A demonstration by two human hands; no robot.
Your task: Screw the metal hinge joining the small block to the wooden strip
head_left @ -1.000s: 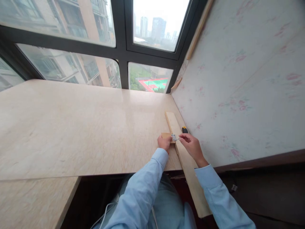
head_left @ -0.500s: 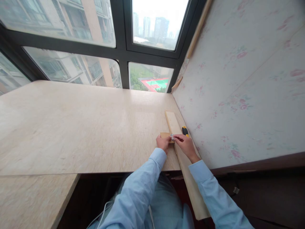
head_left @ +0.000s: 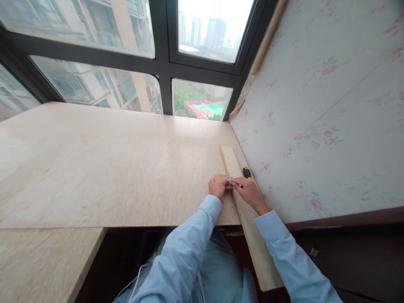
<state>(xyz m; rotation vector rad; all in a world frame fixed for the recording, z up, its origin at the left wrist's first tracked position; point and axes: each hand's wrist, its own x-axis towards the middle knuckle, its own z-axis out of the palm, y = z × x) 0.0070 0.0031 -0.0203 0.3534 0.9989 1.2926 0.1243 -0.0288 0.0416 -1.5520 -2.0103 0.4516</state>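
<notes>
My left hand is closed on a short, thin wooden piece that lies across the long wooden board. A small shiny metal piece, too small to make out in detail, sits where the two woods meet. My right hand pinches at that metal piece with thumb and fingers, coming in from the right. Just beyond the right hand, against the wall side, rests a black and yellow tool handle; its other end is hidden behind the hand.
The board overhangs the front edge of the stone-look sill. Along the right runs a wall with flowered paper. Dark window frames close off the back. A white cord hangs by my lap.
The view has shifted slightly. My right fingers have moved a little on the small metal piece, while my left hand keeps its hold on the short wooden piece.
</notes>
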